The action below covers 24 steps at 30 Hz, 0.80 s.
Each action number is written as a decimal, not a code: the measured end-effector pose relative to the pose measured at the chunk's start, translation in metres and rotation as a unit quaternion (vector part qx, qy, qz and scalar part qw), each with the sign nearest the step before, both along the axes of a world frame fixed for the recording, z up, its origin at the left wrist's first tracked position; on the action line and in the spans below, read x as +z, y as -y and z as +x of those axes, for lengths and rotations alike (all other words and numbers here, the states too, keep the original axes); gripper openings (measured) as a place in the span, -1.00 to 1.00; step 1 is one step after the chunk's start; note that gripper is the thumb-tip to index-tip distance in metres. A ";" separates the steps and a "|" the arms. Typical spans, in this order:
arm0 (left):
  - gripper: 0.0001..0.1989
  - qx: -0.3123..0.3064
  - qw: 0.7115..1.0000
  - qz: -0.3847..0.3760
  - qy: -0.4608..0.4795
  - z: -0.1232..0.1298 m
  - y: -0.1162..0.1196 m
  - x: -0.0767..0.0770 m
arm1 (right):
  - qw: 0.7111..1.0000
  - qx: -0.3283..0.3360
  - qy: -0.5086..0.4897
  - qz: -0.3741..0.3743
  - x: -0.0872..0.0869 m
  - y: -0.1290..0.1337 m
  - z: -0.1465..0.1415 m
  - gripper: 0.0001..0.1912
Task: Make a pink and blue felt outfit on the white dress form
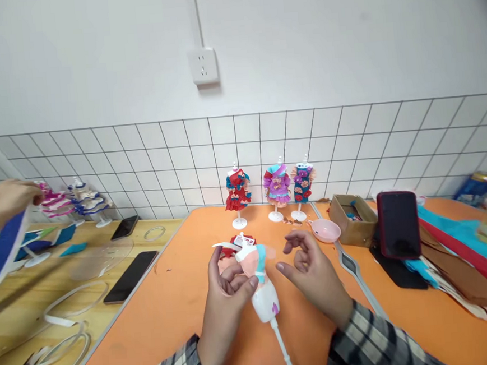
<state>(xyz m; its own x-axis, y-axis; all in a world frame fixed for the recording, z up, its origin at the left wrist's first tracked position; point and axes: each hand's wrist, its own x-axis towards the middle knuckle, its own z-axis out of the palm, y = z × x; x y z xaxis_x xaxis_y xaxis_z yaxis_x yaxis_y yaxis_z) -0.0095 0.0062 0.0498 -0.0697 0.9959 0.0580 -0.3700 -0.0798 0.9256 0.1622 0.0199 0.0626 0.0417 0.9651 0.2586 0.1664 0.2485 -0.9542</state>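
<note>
A small white dress form (265, 301) on a thin white stem leans over the orange table. Peach and light blue pieces (260, 263) cover its upper part. My left hand (230, 290) is closed round the form's left side, its thumb against the torso, and a white strip (227, 245) sticks out above the fingers. To the right of the form, my right hand (312, 272) has its thumb and forefinger apart, with nothing visible between them. Behind the form lies a small red piece (250, 240), partly hidden.
Three dressed forms (237, 197) stand near the tiled wall. At right are a pink dish (326, 230), cardboard box (354, 227), upright phone (398, 223) and coloured sheets (464, 255). Another person's hand (11, 198) holds blue material above the wooden table (98, 323) at left.
</note>
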 end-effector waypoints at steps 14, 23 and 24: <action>0.27 -0.282 0.954 0.100 -0.009 0.025 -0.002 0.071 | 0.988 -0.016 -0.110 0.104 0.047 -0.008 0.055 -0.68; 0.32 -0.423 0.904 -0.004 -0.058 0.017 -0.002 0.060 | 0.958 0.240 -0.154 -0.005 0.047 -0.011 0.038 -0.62; 0.33 -0.428 0.902 -0.013 -0.054 0.016 -0.005 0.058 | 0.964 0.221 -0.147 -0.018 0.046 -0.012 0.039 -0.65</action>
<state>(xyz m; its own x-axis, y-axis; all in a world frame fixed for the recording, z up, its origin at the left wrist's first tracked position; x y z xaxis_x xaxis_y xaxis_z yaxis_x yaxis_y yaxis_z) 0.0064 0.0109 0.1079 0.7297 0.6838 -0.0057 -0.1939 0.2149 0.9572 0.2015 0.0314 0.1088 -0.3095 0.9131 0.2652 -0.2273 0.1998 -0.9531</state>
